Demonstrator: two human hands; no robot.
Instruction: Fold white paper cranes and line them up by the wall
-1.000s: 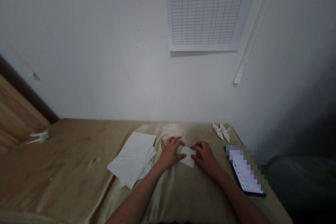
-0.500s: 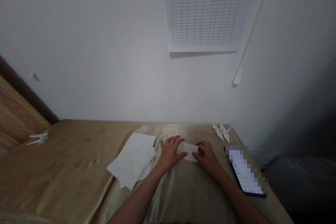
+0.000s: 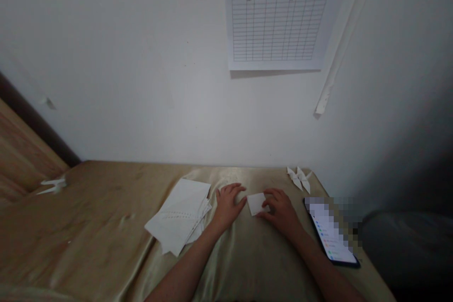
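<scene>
Resting on the cloth, the left hand [image 3: 228,205] sits loosely curled and half open, holding nothing, with its fingertips [image 3: 240,189] just beside the left edge of a small white paper square [image 3: 256,203]. The right hand [image 3: 279,210] lies over the paper's right side, its thumb close to the lower corner; whether it pinches the paper or only presses it down is hard to tell, because the fingers hide that edge. The paper lies flat between the 2 hands, nearer the right one, and any folds in it are too faint to make out. Both bare forearms [image 3: 184,264] run up from the bottom of the view and are cut off by the frame. Under everything spreads a gold satin cloth [image 3: 88,212], glossy and rumpled into soft creases, and what it covers cannot be seen. Left of the left hand, a loose stack of white paper sheets [image 3: 179,214] lies fanned out, with a faint row of small marks across the top sheet. Right of the right hand, a black-edged smartphone [image 3: 331,236] lies tilted on the cloth, its lit screen pixelated beyond reading. Near the wall, 2 white origami cranes [image 3: 299,178] sit close together, and another folded white paper piece [image 3: 53,186] lies far off at the left edge of the cloth. Above, a printed grid chart [image 3: 278,23] hangs on the white wall [image 3: 141,80], its tiny headings unreadable.
</scene>
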